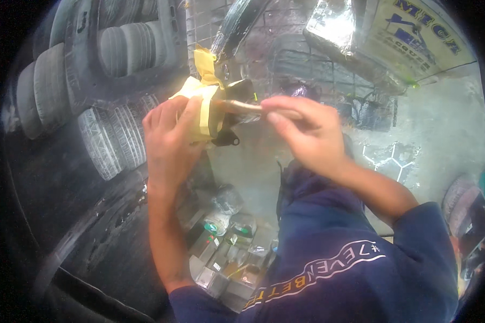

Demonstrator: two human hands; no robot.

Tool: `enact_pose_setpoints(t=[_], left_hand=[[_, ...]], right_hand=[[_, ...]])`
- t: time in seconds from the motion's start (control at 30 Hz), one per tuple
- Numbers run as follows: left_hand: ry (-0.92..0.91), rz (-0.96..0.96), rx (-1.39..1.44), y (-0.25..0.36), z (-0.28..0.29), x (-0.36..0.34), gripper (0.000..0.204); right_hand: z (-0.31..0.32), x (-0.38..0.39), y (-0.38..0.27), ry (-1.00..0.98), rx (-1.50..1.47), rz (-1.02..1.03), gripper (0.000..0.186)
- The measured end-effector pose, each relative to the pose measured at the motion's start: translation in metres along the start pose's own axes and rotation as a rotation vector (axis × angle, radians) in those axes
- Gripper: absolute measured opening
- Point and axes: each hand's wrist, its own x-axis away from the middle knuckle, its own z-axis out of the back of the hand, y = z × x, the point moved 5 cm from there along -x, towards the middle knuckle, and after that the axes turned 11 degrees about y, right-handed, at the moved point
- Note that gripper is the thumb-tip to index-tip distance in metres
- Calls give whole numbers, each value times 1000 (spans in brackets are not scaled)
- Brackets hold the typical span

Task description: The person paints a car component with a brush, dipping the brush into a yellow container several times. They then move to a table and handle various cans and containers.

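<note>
A dark part [226, 137] wrapped in pale yellow masking tape and paper [205, 118] sits upper centre, with a loose yellow strip sticking up from it. My left hand [167, 129] grips its taped left side, fingers curled over it. My right hand [302, 126] holds a slim, light-coloured handled tool [242, 106], perhaps a brush, pinched between thumb and fingers. The tool's far end meets the right side of the taped part; its tip is too small to make out.
Stacked tyres [48, 91] and a black panel [81, 81] stand upper left. Foil-wrapped pieces [331, 27], a wire grid [264, 21] and a signboard [409, 35] are at upper right. Several tins and boxes [210, 277] lie on the grey floor [425, 134] below.
</note>
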Motion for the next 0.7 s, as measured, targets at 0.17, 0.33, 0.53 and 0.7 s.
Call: enact_pose_setpoints(t=[0.17,0.33,0.53,0.7], left_hand=[[28,-59,-53,9,2,-1,66],[46,-72,-50,26,6,-6,72],[9,-79,-54,20,-8,-4,70],[-59,-78,-116,18,-17,-3,72]], right_hand=[[-25,-1,31,39,-281,-544,19],[-62,-5,47,68,-237,-453,22],[-53,-2,33,142,53,-252,22],[-32,-3,44,180,191,-177,22]])
